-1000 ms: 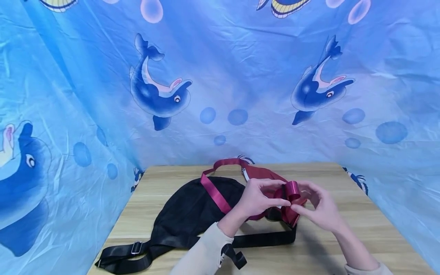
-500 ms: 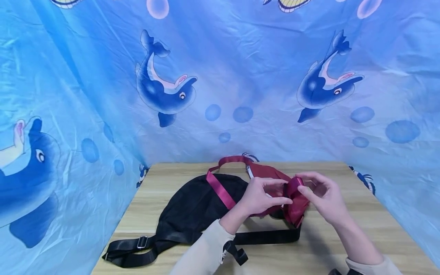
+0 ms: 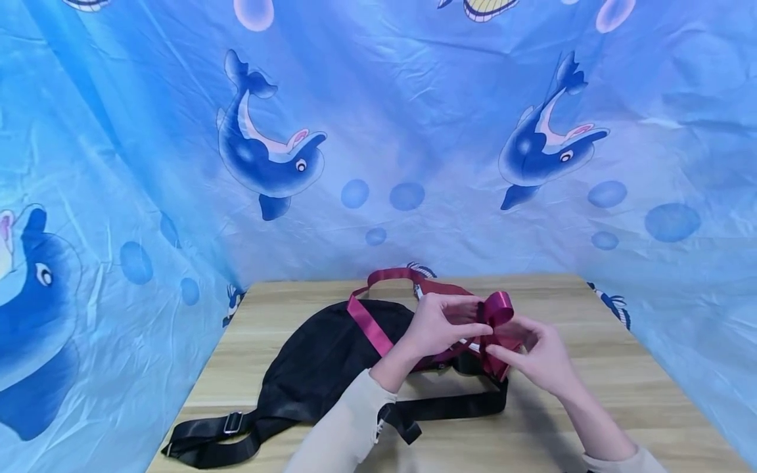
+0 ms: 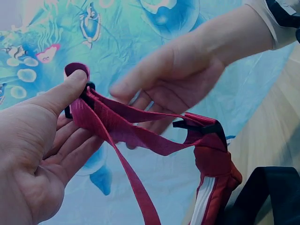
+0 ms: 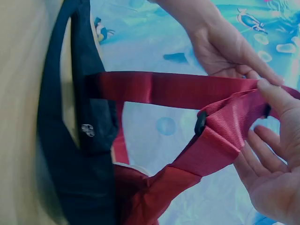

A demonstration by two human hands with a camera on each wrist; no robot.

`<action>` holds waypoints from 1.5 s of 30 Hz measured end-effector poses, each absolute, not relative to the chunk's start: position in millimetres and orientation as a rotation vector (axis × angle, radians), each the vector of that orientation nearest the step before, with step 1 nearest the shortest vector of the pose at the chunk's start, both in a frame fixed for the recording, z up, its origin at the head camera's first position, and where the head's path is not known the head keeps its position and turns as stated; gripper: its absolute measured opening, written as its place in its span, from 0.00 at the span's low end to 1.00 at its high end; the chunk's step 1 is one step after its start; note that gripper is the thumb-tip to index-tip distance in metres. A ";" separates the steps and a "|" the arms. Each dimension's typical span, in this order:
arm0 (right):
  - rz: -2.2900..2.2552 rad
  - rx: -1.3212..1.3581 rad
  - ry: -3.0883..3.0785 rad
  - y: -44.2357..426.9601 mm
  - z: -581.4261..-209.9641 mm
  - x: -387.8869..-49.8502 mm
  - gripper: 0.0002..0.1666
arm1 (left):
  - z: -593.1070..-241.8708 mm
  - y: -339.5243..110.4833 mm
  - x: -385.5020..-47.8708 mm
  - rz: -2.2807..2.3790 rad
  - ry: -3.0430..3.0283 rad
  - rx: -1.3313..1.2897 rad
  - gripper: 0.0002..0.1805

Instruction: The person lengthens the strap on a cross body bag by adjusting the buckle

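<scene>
A dark red webbing strap (image 4: 126,131) with a black slide buckle (image 4: 87,93) is held up above the table. My left hand (image 3: 440,325) pinches it at the buckle, thumb on top, and a small loop stands up there. Around the strap on the other side, my right hand (image 3: 541,355) has its thumb and fingers apart; it is blurred in the left wrist view, with fingers behind the strap. A second black fitting (image 5: 200,123) joins the strap to a red bag (image 3: 445,288) with a white zip, partly hidden by the hands.
A black bag (image 3: 322,361) lies on the wooden table (image 3: 568,420) to the left, a red strap across it. Its black webbing (image 3: 449,406) runs along the front, with a metal adjuster (image 3: 233,423) at the left. Blue dolphin-print cloth (image 3: 414,131) surrounds the table.
The right hand has let go of the loop in the red strap and moved slightly down and left. The loop stands up again. My left hand keeps its pinch, and the head view has shifted.
</scene>
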State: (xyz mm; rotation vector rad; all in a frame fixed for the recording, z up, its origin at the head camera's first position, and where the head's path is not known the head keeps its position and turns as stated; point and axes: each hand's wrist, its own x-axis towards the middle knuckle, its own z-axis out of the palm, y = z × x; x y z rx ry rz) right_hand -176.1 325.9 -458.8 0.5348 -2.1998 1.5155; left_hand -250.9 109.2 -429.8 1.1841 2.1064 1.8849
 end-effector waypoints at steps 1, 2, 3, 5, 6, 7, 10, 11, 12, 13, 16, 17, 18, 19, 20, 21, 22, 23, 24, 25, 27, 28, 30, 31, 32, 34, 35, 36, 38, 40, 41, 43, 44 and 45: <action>1.520 0.530 -2.219 325.6 -461.6 -176.0 0.20 | -429.4 109.0 -251.0 1.877 2.107 1.193 0.22; 1.530 0.529 -2.222 325.3 -464.0 -175.9 0.18 | -429.1 109.0 -250.9 1.868 2.107 1.204 0.22; 1.534 0.530 -2.222 324.8 -466.1 -175.8 0.17 | -429.1 108.8 -250.7 1.860 2.106 1.216 0.22; 1.527 0.542 -2.203 323.6 -469.6 -175.6 0.18 | -429.2 108.9 -250.4 1.853 2.109 1.230 0.22; 1.516 0.546 -2.191 323.0 -471.2 -175.5 0.19 | -429.3 109.0 -250.1 1.852 2.117 1.235 0.22; 1.493 0.556 -2.181 322.5 -473.0 -175.3 0.18 | -429.4 109.1 -249.7 1.852 2.127 1.235 0.22; 1.417 0.541 -2.174 321.5 -477.7 -173.1 0.19 | -429.1 109.4 -248.4 1.852 2.150 1.226 0.22; 1.387 0.530 -2.191 321.7 -478.5 -172.0 0.19 | -429.1 109.4 -247.9 1.854 2.152 1.223 0.21; 1.353 0.518 -2.213 322.5 -478.9 -171.4 0.20 | -429.4 109.2 -247.6 1.855 2.157 1.216 0.21; 1.324 0.507 -2.233 322.9 -478.6 -171.1 0.21 | -429.4 109.1 -247.3 1.856 2.162 1.213 0.21; 1.271 0.451 -2.278 321.1 -474.8 -170.5 0.21 | -430.2 109.6 -246.8 1.867 2.159 1.199 0.20; 1.253 0.433 -2.280 319.6 -473.4 -169.9 0.21 | -430.6 110.2 -246.2 1.866 2.157 1.199 0.20; 1.243 0.419 -2.269 317.7 -472.1 -169.9 0.21 | -431.0 110.8 -245.8 1.865 2.155 1.202 0.21; 1.253 0.411 -2.256 315.6 -470.9 -169.8 0.21 | -431.3 111.3 -245.8 1.862 2.156 1.207 0.21; 1.265 0.405 -2.243 314.0 -470.0 -169.7 0.21 | -431.6 111.8 -246.0 1.860 2.153 1.211 0.21; 1.271 0.396 -2.233 313.0 -469.4 -169.2 0.21 | -431.9 111.9 -246.3 1.854 2.155 1.219 0.21; 1.279 0.384 -2.233 312.7 -469.2 -168.5 0.21 | -432.4 111.8 -246.9 1.851 2.161 1.224 0.21; 1.289 0.377 -2.238 312.6 -468.9 -167.5 0.21 | -432.7 111.5 -247.5 1.857 2.159 1.224 0.21; 1.300 0.370 -2.250 313.2 -468.8 -166.8 0.21 | -433.2 111.0 -248.5 1.867 2.155 1.225 0.21; 1.294 0.357 -2.271 313.9 -469.0 -165.9 0.22 | -433.7 110.3 -249.6 1.878 2.154 1.221 0.21; 1.246 0.335 -2.317 315.2 -468.7 -165.3 0.23 | -434.3 108.6 -252.0 1.906 2.142 1.211 0.20; 1.227 0.331 -2.337 315.7 -468.3 -165.9 0.24 | -434.4 107.7 -253.2 1.921 2.135 1.203 0.20; 1.183 0.333 -2.370 316.1 -467.2 -168.6 0.24 | -434.2 105.2 -255.3 1.945 2.122 1.186 0.20; 1.161 0.334 -2.380 316.7 -466.2 -170.2 0.24 | -433.4 104.4 -256.1 1.951 2.120 1.177 0.20; 1.151 0.340 -2.386 317.0 -465.3 -171.9 0.24 | -432.4 103.6 -256.9 1.957 2.115 1.169 0.20; 1.139 0.348 -2.398 317.8 -464.1 -173.5 0.24 | -430.7 101.8 -258.2 1.968 2.100 1.152 0.21; 1.130 0.352 -2.404 318.5 -464.3 -173.8 0.23 | -429.9 100.9 -258.8 1.972 2.093 1.147 0.21; 1.117 0.355 -2.410 319.7 -464.5 -173.5 0.23 | -429.3 100.2 -259.4 1.975 2.086 1.146 0.21; 1.069 0.378 -2.433 323.2 -464.5 -172.2 0.23 | -428.6 99.1 -260.3 1.979 2.075 1.153 0.22; 1.012 0.413 -2.470 328.5 -461.9 -171.2 0.23 | -428.6 98.5 -260.8 1.977 2.078 1.169 0.22; 0.976 0.440 -2.495 331.6 -459.4 -170.8 0.24 | -428.7 98.4 -260.8 1.979 2.084 1.175 0.21; 0.903 0.508 -2.532 337.6 -451.3 -170.2 0.26 | -428.9 98.9 -260.2 1.984 2.089 1.189 0.21; 0.882 0.543 -2.535 340.2 -446.7 -170.0 0.28 | -429.3 99.4 -259.4 1.981 2.092 1.195 0.21; 0.868 0.570 -2.526 341.9 -441.9 -169.9 0.30 | -430.0 100.1 -258.4 1.978 2.092 1.200 0.21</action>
